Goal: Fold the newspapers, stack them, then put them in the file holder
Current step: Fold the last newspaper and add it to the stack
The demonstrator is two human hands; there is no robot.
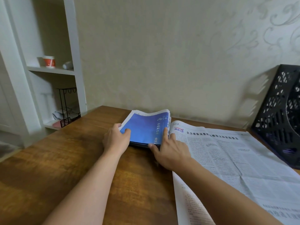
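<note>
Stack of folded blue-covered newspapers [144, 129]: left hand [116, 139] pinched nine-o'clock edge, right hand [172, 151] pressed straight-fingered at three o'clock; squaring edges advisable.

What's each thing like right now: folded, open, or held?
Folded newspapers: folded, stacked on table
Open newspaper: unfolded, spread out
File holder: upright, no newspaper visible inside
Left hand: grips the stack's left edge
Right hand: presses the stack's right side
Paper cup: upright on shelf
</note>
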